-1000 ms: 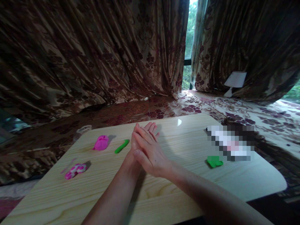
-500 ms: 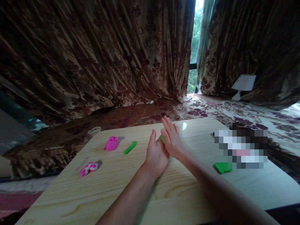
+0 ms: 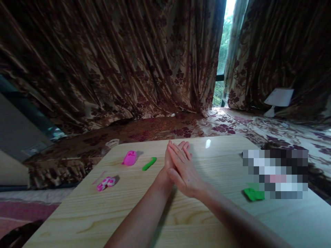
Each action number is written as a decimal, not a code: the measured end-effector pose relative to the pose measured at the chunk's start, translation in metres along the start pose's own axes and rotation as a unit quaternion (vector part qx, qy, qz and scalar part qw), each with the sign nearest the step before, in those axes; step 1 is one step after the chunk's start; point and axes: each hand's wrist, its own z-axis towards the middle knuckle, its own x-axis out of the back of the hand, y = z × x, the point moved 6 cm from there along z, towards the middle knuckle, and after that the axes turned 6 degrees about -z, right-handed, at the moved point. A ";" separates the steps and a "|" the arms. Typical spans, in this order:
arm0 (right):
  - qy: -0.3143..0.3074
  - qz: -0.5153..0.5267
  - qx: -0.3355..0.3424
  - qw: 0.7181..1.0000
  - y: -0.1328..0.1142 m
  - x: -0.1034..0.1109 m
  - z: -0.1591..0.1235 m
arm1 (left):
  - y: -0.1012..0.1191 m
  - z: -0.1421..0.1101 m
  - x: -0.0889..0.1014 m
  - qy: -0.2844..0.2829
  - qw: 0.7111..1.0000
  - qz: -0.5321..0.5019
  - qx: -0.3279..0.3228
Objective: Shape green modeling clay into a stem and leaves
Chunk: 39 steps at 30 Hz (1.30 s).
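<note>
Right hand [image 3: 184, 171] folds back over left hand [image 3: 168, 162], palms together, hiding the grip's contents (can't tell if anything's held), beside green strip [image 3: 149, 164] on tabletop [image 3: 124, 210].

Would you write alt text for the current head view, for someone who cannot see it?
Right hand pressed over left hand above a pale table; a pink lump, a pink and white piece and a green strip lie left, a green piece right.

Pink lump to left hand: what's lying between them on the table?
In the head view, a green strip lies on the table between the pink lump and the left hand.
</note>
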 end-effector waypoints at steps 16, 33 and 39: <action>0.036 -0.009 -0.101 0.994 0.011 -0.001 -0.003 | -0.009 -0.014 0.001 0.014 0.999 -0.028 0.037; 0.051 -0.022 -0.059 0.997 0.007 0.007 0.004 | 0.000 -0.015 -0.007 -0.011 0.997 -0.062 0.054; 0.198 0.178 -0.255 0.930 0.082 0.025 -0.002 | -0.008 -0.038 0.004 -0.038 0.994 0.023 0.100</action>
